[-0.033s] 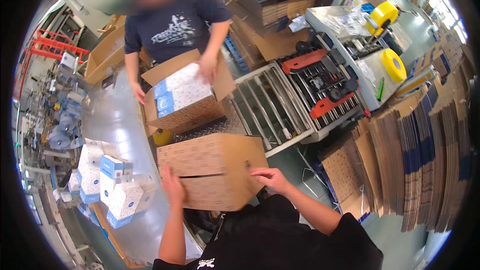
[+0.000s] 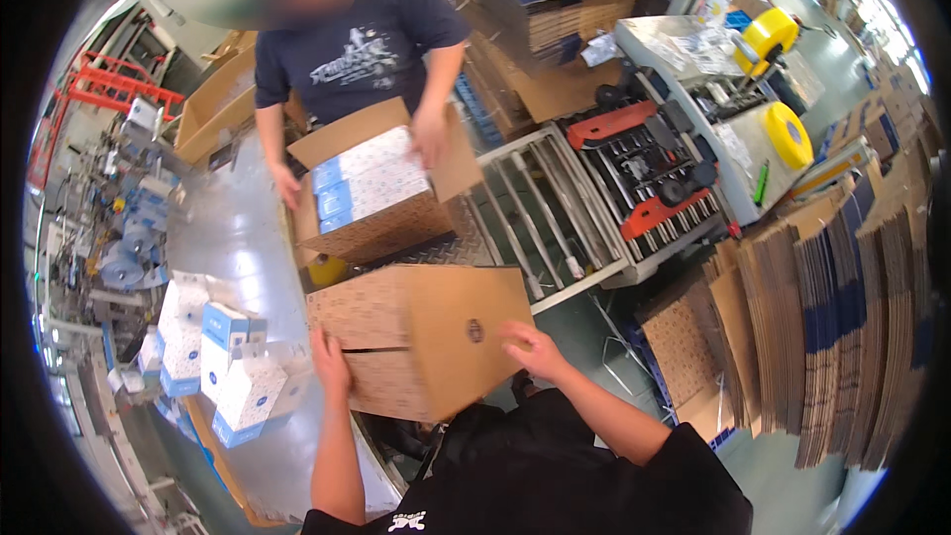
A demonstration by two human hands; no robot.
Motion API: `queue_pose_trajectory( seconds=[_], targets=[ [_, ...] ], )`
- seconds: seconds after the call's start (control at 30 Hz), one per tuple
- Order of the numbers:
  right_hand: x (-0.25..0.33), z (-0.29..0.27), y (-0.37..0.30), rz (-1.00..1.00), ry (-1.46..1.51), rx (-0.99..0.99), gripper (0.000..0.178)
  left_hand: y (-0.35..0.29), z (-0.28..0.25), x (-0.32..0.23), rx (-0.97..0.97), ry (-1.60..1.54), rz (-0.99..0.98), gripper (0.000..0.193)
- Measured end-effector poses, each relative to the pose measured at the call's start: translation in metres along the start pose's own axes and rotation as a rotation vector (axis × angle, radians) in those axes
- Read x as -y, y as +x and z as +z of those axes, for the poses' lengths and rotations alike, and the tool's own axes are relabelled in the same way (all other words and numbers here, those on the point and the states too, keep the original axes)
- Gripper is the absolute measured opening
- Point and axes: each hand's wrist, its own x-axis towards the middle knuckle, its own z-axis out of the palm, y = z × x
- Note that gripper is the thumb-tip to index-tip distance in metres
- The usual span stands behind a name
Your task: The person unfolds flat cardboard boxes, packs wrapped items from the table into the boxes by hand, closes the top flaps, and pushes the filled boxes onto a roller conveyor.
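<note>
A brown cardboard box is tilted in front of me, with a narrow dark slit between the flaps on its printed side. My left hand grips its left edge, thumb and fingers against the cardboard. Beside the plain right face, my right hand has its fingers stretched out; the fingertips overlap that face, and I cannot tell how firmly they touch. Just beyond stands an open carton filled with white and blue packs. A co-worker's hand rests at its right side.
Several white and blue packs stand on the metal table at left. A roller conveyor leads right to a taping machine with yellow tape rolls. Flattened cartons are stacked at right. A co-worker stands opposite.
The box has turned, so more of its plain right face and a dark round mark show. My left hand has shifted slightly left with it; the co-worker's right-side hand has moved slightly.
</note>
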Motion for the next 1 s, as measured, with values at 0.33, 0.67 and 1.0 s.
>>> queue_pose_trajectory(
  seconds=[0.33, 0.67, 1.0],
  targets=[
    [0.072, -0.136, 0.033, 0.029, 0.226, -0.093, 0.017, -0.022, -0.001, 0.033, 0.436, -1.413, -0.756, 0.059],
    [0.157, 0.056, 0.024, -0.561, -0.69, 0.285, 0.036, -0.061, 0.049, -0.191, 0.297, -0.285, 0.128, 0.091],
    [0.083, -0.079, 0.082, 0.296, -0.8, 0.013, 0.046, -0.035, 0.135, -0.068, 0.472, 0.065, 0.147, 0.133]
  ],
)
